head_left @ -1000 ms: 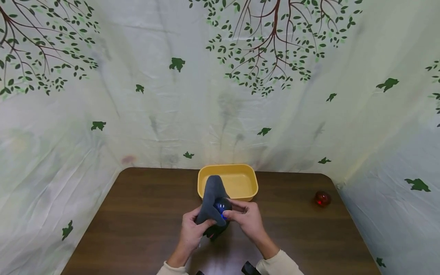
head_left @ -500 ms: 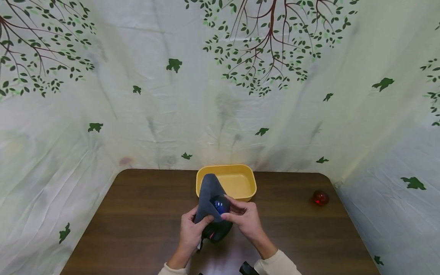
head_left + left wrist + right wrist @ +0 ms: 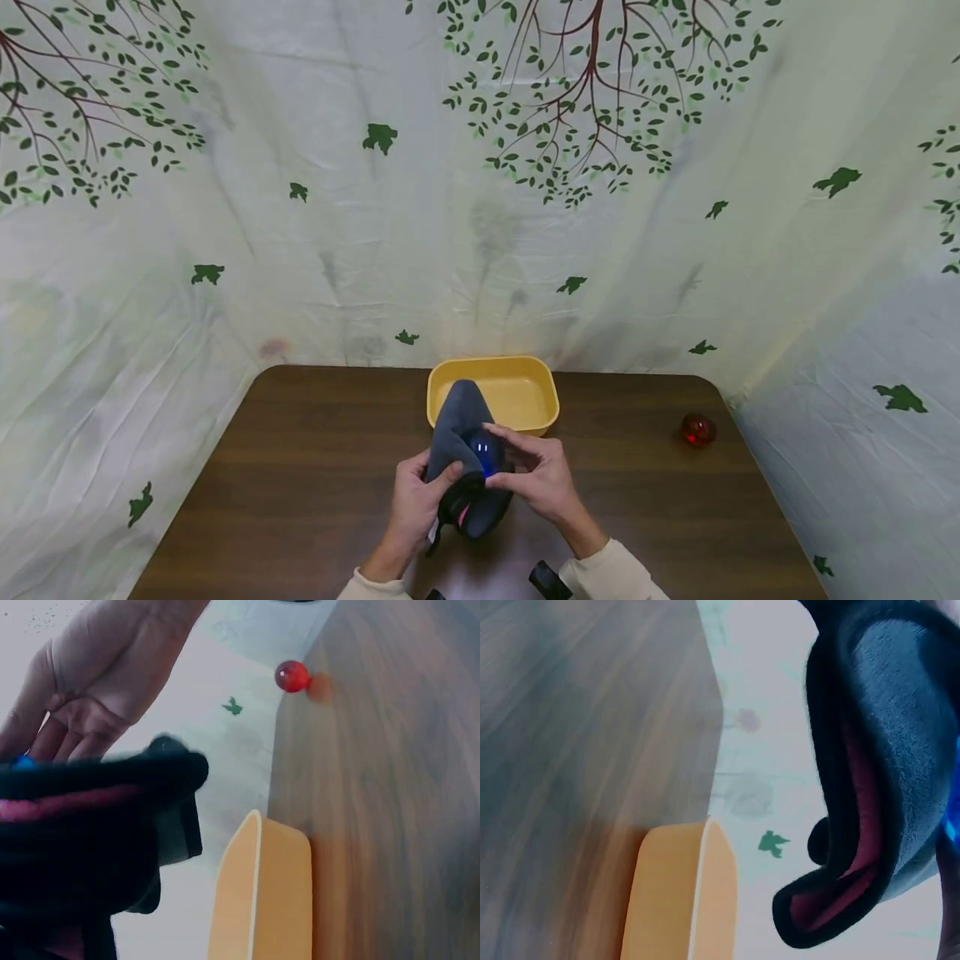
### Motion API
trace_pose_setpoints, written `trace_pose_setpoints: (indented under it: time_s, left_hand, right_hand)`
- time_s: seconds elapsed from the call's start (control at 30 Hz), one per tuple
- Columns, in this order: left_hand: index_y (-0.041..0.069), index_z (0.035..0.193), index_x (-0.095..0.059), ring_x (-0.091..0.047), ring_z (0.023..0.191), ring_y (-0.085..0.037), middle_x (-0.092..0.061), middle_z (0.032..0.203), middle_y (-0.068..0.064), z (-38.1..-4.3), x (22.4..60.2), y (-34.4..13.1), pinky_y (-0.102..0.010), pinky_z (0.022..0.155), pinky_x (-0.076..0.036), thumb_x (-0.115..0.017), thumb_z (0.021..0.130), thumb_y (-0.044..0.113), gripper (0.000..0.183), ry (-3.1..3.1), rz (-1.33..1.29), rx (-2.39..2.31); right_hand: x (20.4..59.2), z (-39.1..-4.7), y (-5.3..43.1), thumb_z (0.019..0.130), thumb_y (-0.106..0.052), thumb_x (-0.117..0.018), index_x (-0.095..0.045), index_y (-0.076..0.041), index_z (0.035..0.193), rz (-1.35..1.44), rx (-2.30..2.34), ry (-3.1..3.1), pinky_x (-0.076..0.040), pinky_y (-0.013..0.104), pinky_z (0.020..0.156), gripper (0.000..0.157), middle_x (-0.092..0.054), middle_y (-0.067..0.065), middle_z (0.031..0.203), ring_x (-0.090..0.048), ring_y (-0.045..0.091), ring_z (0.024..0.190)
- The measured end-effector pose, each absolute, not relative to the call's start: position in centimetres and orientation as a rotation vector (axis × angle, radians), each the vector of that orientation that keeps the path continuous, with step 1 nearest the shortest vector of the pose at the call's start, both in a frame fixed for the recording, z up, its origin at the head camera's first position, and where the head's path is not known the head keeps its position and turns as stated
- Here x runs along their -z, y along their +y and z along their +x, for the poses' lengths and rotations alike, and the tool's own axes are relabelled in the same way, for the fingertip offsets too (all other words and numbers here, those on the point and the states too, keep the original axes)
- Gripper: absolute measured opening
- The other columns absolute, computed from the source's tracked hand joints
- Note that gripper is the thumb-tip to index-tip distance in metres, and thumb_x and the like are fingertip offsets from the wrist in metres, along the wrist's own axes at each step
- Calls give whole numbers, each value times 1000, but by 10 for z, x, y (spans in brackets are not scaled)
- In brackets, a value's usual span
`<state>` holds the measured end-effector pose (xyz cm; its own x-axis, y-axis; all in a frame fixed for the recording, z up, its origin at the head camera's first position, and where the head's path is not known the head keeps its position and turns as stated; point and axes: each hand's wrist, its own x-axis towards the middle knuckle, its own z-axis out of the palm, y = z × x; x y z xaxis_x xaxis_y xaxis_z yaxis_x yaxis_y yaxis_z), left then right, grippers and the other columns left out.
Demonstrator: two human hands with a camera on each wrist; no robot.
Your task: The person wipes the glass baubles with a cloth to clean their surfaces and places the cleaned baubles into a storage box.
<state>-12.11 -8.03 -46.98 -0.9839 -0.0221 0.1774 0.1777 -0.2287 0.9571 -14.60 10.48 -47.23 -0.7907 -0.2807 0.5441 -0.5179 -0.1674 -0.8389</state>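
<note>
In the head view, my left hand (image 3: 412,504) grips a soft, folded grey-blue fabric piece (image 3: 463,408) with black edging and a pink inside; its exact kind is not clear. A glossy blue ball (image 3: 487,450) lies against a fold of the fabric. My right hand (image 3: 543,475) pinches this ball between thumb and fingers. The right wrist view shows the plush face of the fabric piece (image 3: 900,697) close up, with its pink lining between thick black edges. From the left wrist view, the right hand (image 3: 112,675) appears beyond the black edging, and the blue ball is mostly hidden.
Just beyond the hands, a yellow plastic tub (image 3: 528,396) stands at the back of the brown wooden table (image 3: 315,467). A clear red ball (image 3: 698,430) lies near the table's right edge. Behind hangs a pale cloth (image 3: 465,250) printed with leaves and branches.
The lower part of the fabric piece has turned toward the camera, showing more of its black edging and pink inside. The right hand keeps its pinch on the blue ball, fingers slightly shifted.
</note>
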Motion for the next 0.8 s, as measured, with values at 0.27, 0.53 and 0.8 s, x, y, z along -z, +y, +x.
trace_pose_setpoints:
  time_s: [0.27,0.53,0.8]
  left_hand:
    - [-16,94,-66,-65,71,-9,-72,82,3,-124,468,-86,-25,63,-55,-74,78,-7,20,-2008,-353,2159]
    - [-13,103,-66,-66,85,-10,-72,97,2,-127,471,-90,-23,74,-54,-75,73,-12,31,-1976,-513,2108]
    - [-9,112,-66,-66,89,-12,-69,105,-20,-125,465,-87,-24,77,-54,-75,76,-8,37,-2056,-304,2161]
  right_hand:
    - [466,-141,105,80,-2,-77,-59,14,119,582,-2202,-2100,-55,32,78,47,-62,31,113,-67,18,98]
    - [462,-140,104,88,-8,-70,-54,19,122,499,-2411,-2119,-55,35,76,46,-58,38,113,-68,16,94]
    - [473,-137,102,78,0,-77,-54,14,126,653,-2290,-2007,-52,31,84,55,-56,31,124,-62,19,109]
